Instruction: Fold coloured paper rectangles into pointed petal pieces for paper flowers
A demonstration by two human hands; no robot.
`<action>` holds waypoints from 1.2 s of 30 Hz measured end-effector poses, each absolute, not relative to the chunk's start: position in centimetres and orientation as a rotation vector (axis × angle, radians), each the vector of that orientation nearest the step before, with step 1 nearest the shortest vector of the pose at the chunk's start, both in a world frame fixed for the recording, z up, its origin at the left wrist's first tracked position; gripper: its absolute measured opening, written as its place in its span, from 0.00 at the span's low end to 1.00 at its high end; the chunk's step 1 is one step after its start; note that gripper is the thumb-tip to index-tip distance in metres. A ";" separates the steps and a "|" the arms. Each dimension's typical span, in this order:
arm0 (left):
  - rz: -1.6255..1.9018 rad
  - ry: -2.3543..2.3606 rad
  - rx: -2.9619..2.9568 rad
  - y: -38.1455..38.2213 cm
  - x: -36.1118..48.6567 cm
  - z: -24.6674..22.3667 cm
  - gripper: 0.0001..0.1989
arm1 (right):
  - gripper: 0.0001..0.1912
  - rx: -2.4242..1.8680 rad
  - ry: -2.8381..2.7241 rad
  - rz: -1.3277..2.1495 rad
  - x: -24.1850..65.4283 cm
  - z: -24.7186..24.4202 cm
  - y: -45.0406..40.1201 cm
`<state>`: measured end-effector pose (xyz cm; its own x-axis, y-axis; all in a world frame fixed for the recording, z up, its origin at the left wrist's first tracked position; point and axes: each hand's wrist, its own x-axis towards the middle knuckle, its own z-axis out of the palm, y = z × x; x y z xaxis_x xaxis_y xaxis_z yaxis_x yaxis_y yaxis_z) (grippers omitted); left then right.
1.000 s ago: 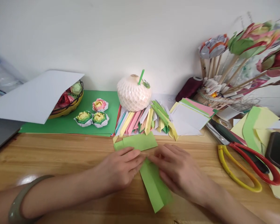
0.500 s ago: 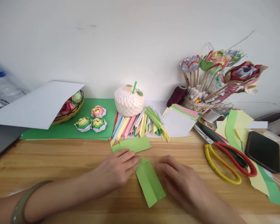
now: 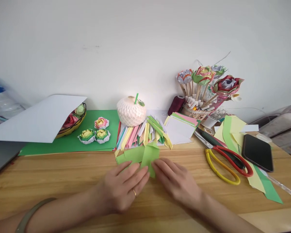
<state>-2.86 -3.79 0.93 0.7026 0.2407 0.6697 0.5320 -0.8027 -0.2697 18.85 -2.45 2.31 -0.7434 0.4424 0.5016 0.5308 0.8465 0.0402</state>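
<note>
A light green strip of paper (image 3: 150,155) with a fold across its top stands on end between my hands. My left hand (image 3: 123,187), a ring on one finger, has its fingertips at the strip's lower left part. Along the lower right edge, the fingers of my right hand (image 3: 176,181) are closed together against the paper; both thumbs are hidden. Partly behind this strip lie more green paper pieces (image 3: 133,154). Farther back is a heap of folded coloured paper strips (image 3: 135,134).
Scissors (image 3: 224,165), paper scraps (image 3: 264,184) and a phone (image 3: 257,152) lie at the right. Paper flowers on sticks (image 3: 203,76) stand by the wall. A white textured ornament (image 3: 131,111), three small paper flowers (image 3: 102,135) and a basket (image 3: 75,124) under white card (image 3: 36,121) are behind.
The green strip has turned more upright and shifted away from me, over the other green pieces. My right hand has come left onto its edge. The view has shifted slightly.
</note>
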 end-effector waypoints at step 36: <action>-0.874 -0.879 -2.646 -3.0 -2.3 -0.2 0.16 | 0.09 -0.923 -2.590 0.691 17.2 1.9 2.0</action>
